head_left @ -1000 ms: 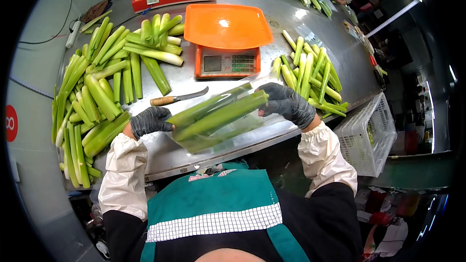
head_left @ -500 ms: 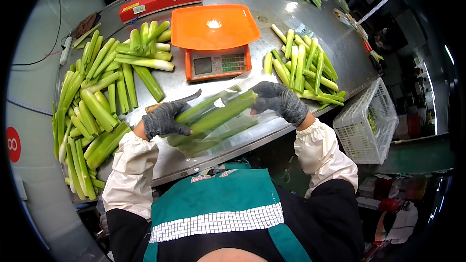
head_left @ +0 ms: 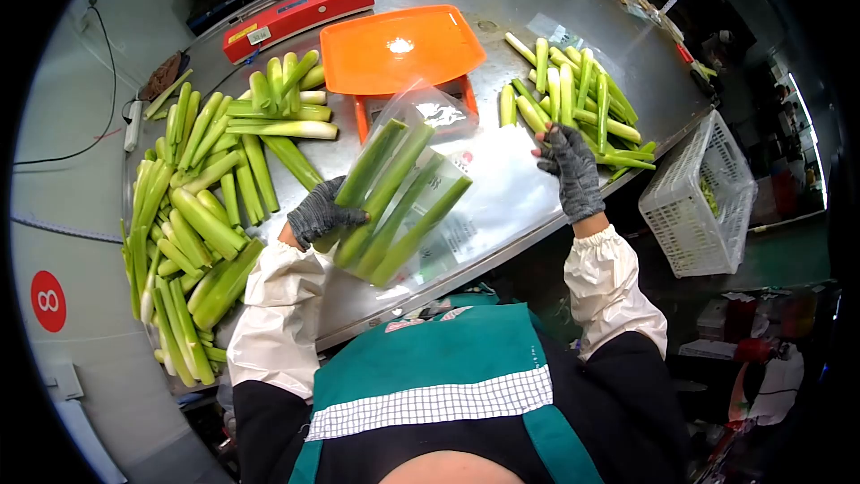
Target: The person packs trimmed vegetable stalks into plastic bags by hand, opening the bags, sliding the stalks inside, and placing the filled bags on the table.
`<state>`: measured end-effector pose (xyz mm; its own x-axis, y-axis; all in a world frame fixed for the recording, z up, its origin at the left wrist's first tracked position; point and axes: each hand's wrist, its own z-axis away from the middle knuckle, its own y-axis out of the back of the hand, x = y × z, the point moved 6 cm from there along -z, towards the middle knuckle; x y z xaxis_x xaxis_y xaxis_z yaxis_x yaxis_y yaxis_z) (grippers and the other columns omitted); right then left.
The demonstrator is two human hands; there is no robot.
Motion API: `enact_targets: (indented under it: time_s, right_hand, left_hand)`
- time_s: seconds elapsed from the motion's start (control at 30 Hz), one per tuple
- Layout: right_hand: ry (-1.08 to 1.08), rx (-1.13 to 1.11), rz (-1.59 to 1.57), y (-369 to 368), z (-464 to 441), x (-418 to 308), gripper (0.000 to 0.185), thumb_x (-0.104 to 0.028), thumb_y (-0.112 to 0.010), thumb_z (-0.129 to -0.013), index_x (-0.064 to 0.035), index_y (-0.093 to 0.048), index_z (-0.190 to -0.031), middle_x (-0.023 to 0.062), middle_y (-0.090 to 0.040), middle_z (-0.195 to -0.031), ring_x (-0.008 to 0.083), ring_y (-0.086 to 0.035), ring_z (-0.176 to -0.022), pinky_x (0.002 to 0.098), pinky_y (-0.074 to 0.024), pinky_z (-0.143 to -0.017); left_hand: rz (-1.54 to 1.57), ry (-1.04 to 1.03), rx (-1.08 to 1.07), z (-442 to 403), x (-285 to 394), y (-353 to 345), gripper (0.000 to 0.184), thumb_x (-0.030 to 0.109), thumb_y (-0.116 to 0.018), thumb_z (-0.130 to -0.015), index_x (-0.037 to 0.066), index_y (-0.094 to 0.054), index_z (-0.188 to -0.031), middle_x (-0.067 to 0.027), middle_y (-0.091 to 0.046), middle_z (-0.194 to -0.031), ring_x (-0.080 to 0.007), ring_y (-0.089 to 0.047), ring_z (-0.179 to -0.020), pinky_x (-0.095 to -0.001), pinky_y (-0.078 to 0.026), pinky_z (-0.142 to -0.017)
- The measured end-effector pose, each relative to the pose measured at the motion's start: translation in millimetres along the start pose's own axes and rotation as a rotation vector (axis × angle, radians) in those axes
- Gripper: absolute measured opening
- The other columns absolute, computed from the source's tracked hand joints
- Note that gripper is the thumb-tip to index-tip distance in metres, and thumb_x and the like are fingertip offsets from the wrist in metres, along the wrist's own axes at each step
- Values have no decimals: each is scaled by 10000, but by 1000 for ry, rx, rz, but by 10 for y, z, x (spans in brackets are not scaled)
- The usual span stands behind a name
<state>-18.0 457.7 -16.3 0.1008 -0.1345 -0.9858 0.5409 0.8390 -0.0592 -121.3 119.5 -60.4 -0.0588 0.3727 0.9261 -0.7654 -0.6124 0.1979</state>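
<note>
My left hand (head_left: 324, 213), in a grey fingerless glove, grips the side of a clear plastic bag (head_left: 432, 116). Inside it lie several green celery stalks (head_left: 394, 193), tilted up to the right above the table. My right hand (head_left: 573, 170), gloved alike, is apart from the bag, its fingers loosely bent and separated with nothing visible in them. It is beside the front left of a smaller pile of celery stalks (head_left: 605, 108). A large pile of thicker stalks (head_left: 206, 224) lies to the left of my left hand.
An orange weighing scale (head_left: 403, 49) stands behind the bag, its display covered. A red box-shaped device (head_left: 300, 18) is at the back left. Clear plastic sheets (head_left: 502, 179) lie on the metal table (head_left: 358, 309). A white crate (head_left: 703, 197) stands off the right edge.
My right hand has let go of the bag and moved right to the smaller pile. The bag has swung more upright in my left hand. A curved wooden-handled knife is now hidden.
</note>
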Motion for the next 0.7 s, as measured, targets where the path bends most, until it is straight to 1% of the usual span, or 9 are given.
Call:
enact_targets:
  time_s: [0.07, 0.17, 0.23, 0.3, 0.37, 0.4, 0.43, 0.53, 0.7]
  right_hand:
    - [-102, -118, 27, -93, 125, 236, 403, -209, -596, -802, -45, -437, -1134, 38, -550, -945, 113, -575, -729, 209, -450, -564]
    - [-178, -461, -7, -363, 274, 802, 712, -214, -682, -725, -73, -285, -1299, 64, -483, -1125, 122, -538, -840, 230, -460, -625]
    - [-222, -519, -95, -592, 320, 892, 850, -202, -716, -685, -95, -188, -1343, 62, -401, -1227, 126, -505, -904, 239, -456, -657]
    - [-241, -534, -143, -783, 297, 797, 884, -200, -723, -672, -107, -163, -1350, 48, -368, -1251, 130, -487, -937, 245, -452, -669]
    - [-162, -534, -147, -961, 257, 604, 874, -238, -730, -657, -116, -195, -1338, 38, -420, -1199, 134, -495, -925, 247, -447, -671]
    - [-173, -588, -68, -1045, 278, 494, 781, -295, -722, -657, -115, -301, -1290, 24, -495, -1099, 137, -502, -915, 247, -445, -666]
    - [-172, -584, -71, -1085, 270, 433, 781, -295, -722, -657, -115, -301, -1290, 24, -495, -1099, 137, -502, -915, 247, -445, -666]
    - [-224, -514, 40, -1169, 218, 426, 588, -435, -678, -675, -88, -512, -1120, 30, -564, -941, 129, -521, -859, 248, -455, -628]
    - [-129, -412, 187, -1272, 232, 301, 534, -493, -623, -713, -37, -581, -987, 59, -579, -799, 135, -540, -688, 246, -467, -537]
  left_hand:
    - [18, -2, 12, 21, -75, 44, 514, 106, -750, -614, 9, -533, -1070, -67, -606, -920, -133, -549, -816, -264, -452, -751]
    - [-68, -18, 25, 15, -129, 105, 519, 115, -750, -616, 9, -530, -1075, -68, -608, -915, -135, -550, -805, -264, -451, -746]
    - [39, -1, 26, 9, -191, 112, 523, 125, -752, -613, 8, -532, -1073, -69, -609, -906, -135, -549, -795, -264, -450, -739]
    - [-12, -11, 34, 0, -212, 136, 526, 130, -755, -610, 5, -532, -1070, -67, -608, -904, -136, -548, -792, -264, -450, -737]
    - [-62, -18, 41, 8, -224, 146, 528, 135, -758, -608, 2, -532, -1066, -66, -608, -901, -136, -548, -790, -264, -450, -736]
    - [-3, -26, 42, 13, -226, 143, 524, 133, -757, -609, -1, -533, -1063, -65, -607, -898, -136, -547, -788, -263, -449, -736]
    - [57, -34, 42, 21, -229, 137, 519, 131, -756, -611, -4, -533, -1060, -63, -607, -895, -136, -546, -787, -262, -448, -735]
    - [94, -30, 94, 42, -258, 168, 512, 120, -755, -610, -6, -535, -1055, -62, -607, -890, -135, -546, -784, -263, -449, -733]
    - [156, -6, 105, 147, -277, 173, 502, 105, -757, -601, -8, -541, -1040, -59, -608, -881, -139, -548, -780, -268, -451, -731]
